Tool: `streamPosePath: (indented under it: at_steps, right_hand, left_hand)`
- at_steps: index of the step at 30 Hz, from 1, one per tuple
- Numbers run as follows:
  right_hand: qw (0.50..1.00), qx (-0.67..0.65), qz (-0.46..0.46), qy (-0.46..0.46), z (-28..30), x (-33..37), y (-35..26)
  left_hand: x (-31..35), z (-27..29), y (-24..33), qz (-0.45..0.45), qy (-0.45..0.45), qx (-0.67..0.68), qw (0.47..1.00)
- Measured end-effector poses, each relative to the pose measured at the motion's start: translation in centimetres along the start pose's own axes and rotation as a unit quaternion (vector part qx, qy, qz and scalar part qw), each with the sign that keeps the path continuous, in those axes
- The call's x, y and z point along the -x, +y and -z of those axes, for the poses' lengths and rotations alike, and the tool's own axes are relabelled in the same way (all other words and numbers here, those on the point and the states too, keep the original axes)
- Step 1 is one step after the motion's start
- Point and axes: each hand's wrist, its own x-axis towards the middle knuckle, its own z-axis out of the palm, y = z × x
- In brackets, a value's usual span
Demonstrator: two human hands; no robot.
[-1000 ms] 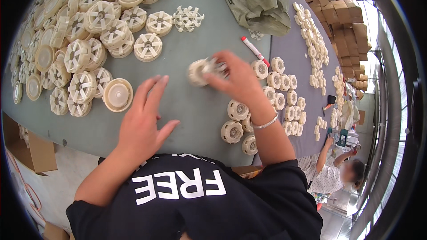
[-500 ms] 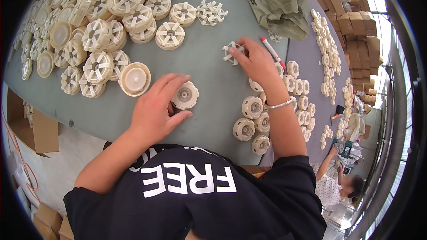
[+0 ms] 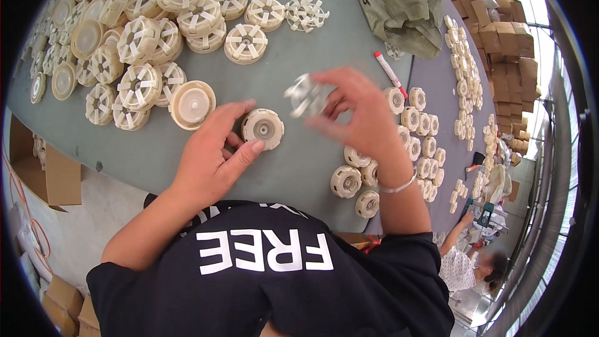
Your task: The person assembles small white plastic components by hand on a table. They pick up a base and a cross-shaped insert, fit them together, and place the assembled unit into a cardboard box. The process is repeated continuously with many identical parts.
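Note:
My left hand rests on the table with thumb and fingers around the left side of a round cream plastic housing. This housing lies flat, with a ringed hollow in its middle. Up and to its right, my right hand pinches a white spoked plastic ring above the tabletop, both smeared by motion. Left of the housing lies a cream round cap, hollow side up. A similar spoked ring, or a small clump of them, lies farther back.
Cream slotted discs are heaped at the far left. On the right stand rows of round housings and a red-and-white marker. An olive sack lies at the back. Beyond, another person works near stacked cartons.
My right hand has carried the spoked ring leftward and nearer to the housing. My left hand has shifted slightly, its thumb now against the housing's edge. The view has tilted a little.

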Motion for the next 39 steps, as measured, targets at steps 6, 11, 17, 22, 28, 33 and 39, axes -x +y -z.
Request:
streamPosePath:
  at_steps: [6,11,17,22,28,33,39]
  right_hand:
    - [0.992,0.104,0.059,-0.038,-5.3,2.3,-2.7]
    - [0.985,0.158,0.069,-0.006,-7.1,2.4,-1.8]
    - [0.981,0.183,0.036,-0.051,-6.9,2.2,-2.4]
    - [0.958,0.282,-0.040,0.038,1.6,3.6,-0.2]
    - [0.939,0.296,-0.170,0.038,3.6,4.7,4.3]
    - [0.979,0.198,-0.020,-0.034,-1.1,-0.1,0.5]
    - [0.923,0.295,0.186,0.163,1.3,-12.4,5.6]
  left_hand:
    - [0.0,-0.7,-0.1,-0.005,0.024,0.005,1.000]
    - [-0.5,-0.8,-1.0,-0.011,0.033,0.018,0.999]
    - [-1.3,-1.0,-0.2,-0.054,0.003,-0.066,0.996]
    - [0.1,0.7,0.5,-0.085,-0.047,-0.220,0.971]
    - [-1.7,6.4,2.6,-0.154,0.287,-0.318,0.890]
    - [-0.6,2.8,3.6,-0.147,0.111,-0.263,0.947]
    - [-1.9,-2.8,0.9,-0.125,0.022,-0.279,0.952]
